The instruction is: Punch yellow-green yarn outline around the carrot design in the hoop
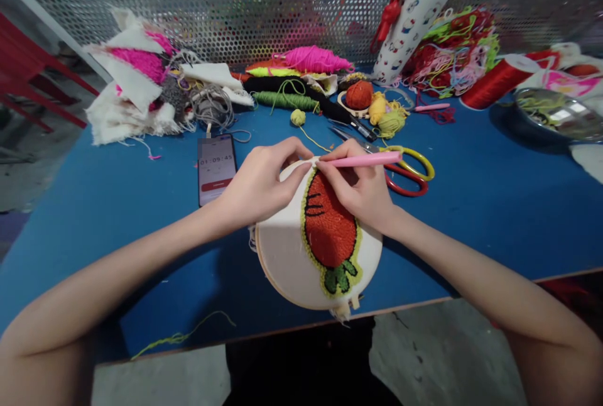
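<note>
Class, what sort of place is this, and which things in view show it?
Most likely a yarn-craft workspace: stitched cloth in a hoop, a bright pink yarn bundle and a red thread spool, all at one blue table.

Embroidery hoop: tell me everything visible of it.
The embroidery hoop is a round, wooden-looking ring holding white cloth taut. On it is a textured orange-red carrot with black outline and dashes, green leaves and a yellowish border, its leafy end at the near side. Small fastener blocks show at its near edge. It is over the blue table; whether it rests there is unclear. The left hand pinches its far edge, beside the right hand, which grips a pink pen-shaped tool.
</note>
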A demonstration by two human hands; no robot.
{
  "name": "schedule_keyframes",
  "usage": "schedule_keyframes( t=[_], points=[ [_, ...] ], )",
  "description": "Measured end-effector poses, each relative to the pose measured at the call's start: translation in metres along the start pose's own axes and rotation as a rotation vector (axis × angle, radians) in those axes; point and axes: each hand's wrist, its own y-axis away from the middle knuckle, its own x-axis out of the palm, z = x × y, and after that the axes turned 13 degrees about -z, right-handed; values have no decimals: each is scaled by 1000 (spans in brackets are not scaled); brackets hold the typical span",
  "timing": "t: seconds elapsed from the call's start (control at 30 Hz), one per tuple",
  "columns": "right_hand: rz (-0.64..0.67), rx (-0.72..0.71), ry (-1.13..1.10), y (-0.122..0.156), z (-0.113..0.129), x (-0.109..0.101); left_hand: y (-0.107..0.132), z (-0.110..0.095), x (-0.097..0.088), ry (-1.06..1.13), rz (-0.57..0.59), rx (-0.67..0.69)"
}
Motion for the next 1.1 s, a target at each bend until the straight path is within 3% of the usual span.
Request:
schedule_keyframes(
  t=[0.4, 0.6, 1.1],
  points=[
    [-171, 258, -223, 3, -3, -1, -1, 3, 1, -22, 27, 3],
    [-253, 293, -276, 2, -3, 1, -1, 3, 2, -52, 33, 1],
    [-202, 296, -310, 3, -3, 2, -1, 4, 4, -50, 38, 8]
  ],
)
